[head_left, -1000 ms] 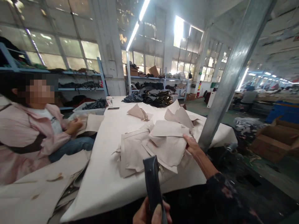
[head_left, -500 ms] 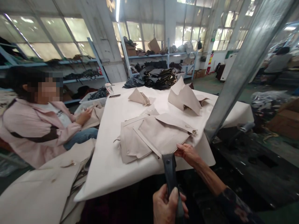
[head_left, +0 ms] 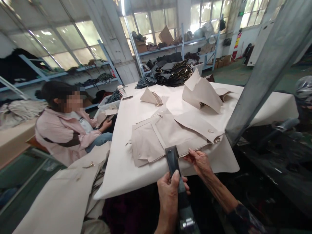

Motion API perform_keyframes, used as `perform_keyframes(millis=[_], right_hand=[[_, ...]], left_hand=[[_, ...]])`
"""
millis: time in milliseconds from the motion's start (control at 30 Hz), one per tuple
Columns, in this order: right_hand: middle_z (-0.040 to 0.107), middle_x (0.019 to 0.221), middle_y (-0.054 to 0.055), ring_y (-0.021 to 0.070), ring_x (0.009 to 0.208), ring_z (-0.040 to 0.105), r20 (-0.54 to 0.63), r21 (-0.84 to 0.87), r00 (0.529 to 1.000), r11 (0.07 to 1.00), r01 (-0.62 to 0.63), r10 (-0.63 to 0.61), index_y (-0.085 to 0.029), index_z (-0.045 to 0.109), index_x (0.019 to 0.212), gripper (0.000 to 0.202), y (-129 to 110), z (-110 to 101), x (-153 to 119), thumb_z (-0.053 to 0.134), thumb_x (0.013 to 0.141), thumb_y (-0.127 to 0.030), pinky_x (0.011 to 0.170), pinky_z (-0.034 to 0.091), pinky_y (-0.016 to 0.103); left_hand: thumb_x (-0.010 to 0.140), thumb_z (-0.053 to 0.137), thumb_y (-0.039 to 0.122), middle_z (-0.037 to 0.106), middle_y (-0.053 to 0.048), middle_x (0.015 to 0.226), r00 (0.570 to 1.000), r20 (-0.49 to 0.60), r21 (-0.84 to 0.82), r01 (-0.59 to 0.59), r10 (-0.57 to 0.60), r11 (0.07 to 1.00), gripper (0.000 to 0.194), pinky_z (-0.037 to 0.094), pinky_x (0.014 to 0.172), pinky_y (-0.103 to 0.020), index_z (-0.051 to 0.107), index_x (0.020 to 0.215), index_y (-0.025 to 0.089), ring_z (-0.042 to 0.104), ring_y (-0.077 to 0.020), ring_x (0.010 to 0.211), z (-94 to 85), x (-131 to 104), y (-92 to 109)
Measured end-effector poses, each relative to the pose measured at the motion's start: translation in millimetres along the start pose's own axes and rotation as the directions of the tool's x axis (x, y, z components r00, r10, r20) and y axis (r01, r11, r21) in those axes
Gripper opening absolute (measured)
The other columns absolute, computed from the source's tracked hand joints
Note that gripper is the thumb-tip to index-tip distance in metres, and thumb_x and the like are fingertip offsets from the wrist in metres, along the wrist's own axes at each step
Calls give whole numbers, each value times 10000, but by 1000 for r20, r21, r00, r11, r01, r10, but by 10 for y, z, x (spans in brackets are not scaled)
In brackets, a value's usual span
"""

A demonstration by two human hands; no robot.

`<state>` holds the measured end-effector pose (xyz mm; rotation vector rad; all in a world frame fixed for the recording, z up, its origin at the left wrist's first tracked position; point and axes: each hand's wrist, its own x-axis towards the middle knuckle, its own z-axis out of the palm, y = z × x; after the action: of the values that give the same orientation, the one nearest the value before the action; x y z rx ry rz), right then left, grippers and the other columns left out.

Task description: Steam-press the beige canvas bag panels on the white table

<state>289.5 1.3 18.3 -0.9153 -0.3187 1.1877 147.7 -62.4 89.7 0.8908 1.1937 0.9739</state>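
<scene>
Black elongated piece (head_left: 172, 160) is in the left hand (head_left: 170, 190), fingers wrapped fully round it. I can't tell what it is from my feed. Its flat end overlaps the near edge of the beige panels (head_left: 177, 133); contact unclear. Those lie piled at the near side of the white-covered table (head_left: 122, 126). Right hand (head_left: 198, 161): thumb and fingers pinched on a panel edge. Co-worker (head_left: 60, 130) sits at left, hands on beige material.
</scene>
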Motion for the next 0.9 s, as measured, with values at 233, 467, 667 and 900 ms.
perform_keyframes(millis=[233,467,667,900], right_hand=[[657,510,-3,145,488,631,-80,82,997,996,28,-22,-149,561,489,372,34,76,56,874,467,-349,520,596,290],[679,541,30,168,498,652,-76,60,997,998,25,-20,-143,569,529,342,45,59,73,850,537,-337,513,608,302],[652,495,13,167,461,636,-72,32,996,998,62,-59,-156,550,517,365,40,80,68,844,541,-371,513,612,324],[664,520,43,193,486,648,-23,-124,996,989,85,-89,-165,559,519,384,-34,84,43,809,565,-452,529,596,345]], left_hand=[[719,612,589,629,-50,485,998,-55,0,-32,32,999,516,449,417,-207,646,691,75,556,-120,385,18,98,37],[660,673,578,615,-43,449,997,-71,-7,36,-37,999,494,448,404,-215,646,657,84,535,-120,358,47,-121,-149],[699,653,550,626,-49,469,986,-152,-26,-80,75,996,481,433,398,-211,635,673,70,560,-132,375,-20,263,132],[705,657,526,627,-43,483,993,-101,33,-51,54,998,441,464,436,-226,646,675,86,562,-134,394,-38,-47,-71]])
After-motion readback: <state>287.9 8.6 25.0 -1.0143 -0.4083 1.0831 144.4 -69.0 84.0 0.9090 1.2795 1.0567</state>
